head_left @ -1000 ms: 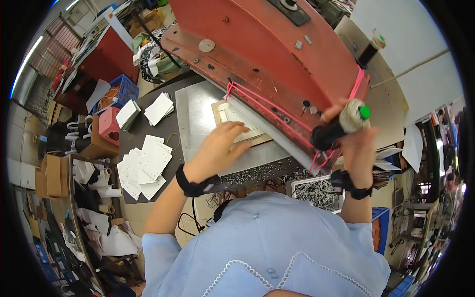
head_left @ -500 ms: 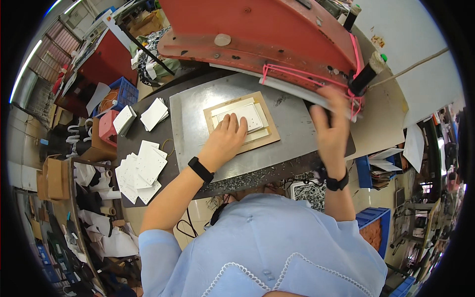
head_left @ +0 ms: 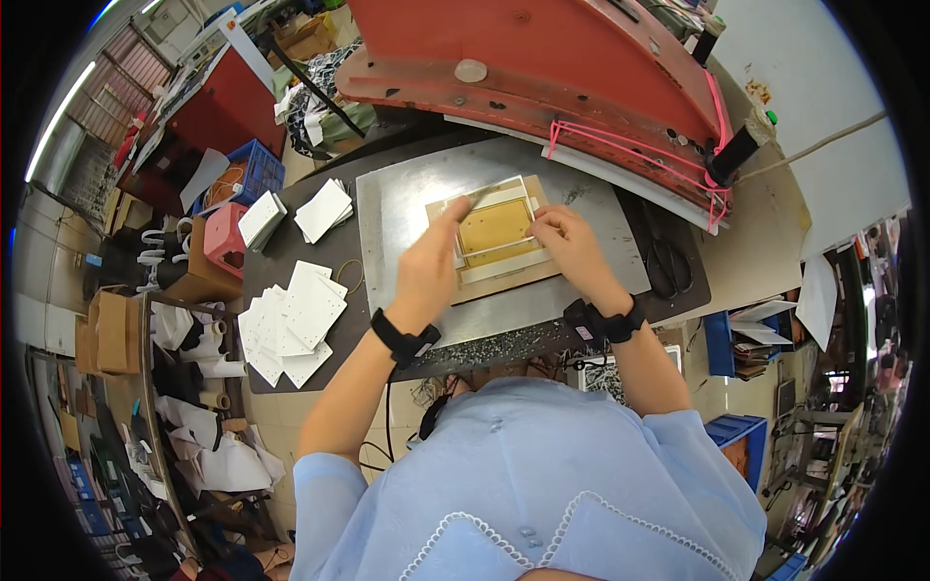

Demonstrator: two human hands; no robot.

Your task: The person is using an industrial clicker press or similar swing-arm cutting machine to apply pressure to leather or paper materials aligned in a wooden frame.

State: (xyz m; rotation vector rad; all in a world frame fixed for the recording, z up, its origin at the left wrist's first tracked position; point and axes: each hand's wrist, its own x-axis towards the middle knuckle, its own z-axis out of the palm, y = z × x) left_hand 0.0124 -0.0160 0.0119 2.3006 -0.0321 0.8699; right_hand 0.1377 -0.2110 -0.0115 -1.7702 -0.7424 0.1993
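A thin white rectangular frame is held between my hands, tilted over a wooden board with a golden-tan rectangular middle. My left hand is closed at the frame's left edge, its fingertips partly hidden. My right hand pinches the frame's right edge with fingers curled. Under the board lies a grey metal plate on the dark worktable. To the left are a loose pile of white cards with small holes and two neater stacks of white cards.
A red machine arm with pink cord and a thread spool overhangs the table's far side. Black-handled scissors lie at the right. Dark scraps line the near edge. A blue crate and pink stool stand left.
My right hand has come from the machine's edge to the board. My left hand has moved off the white card on the board. The golden middle now shows, and the frame is raised.
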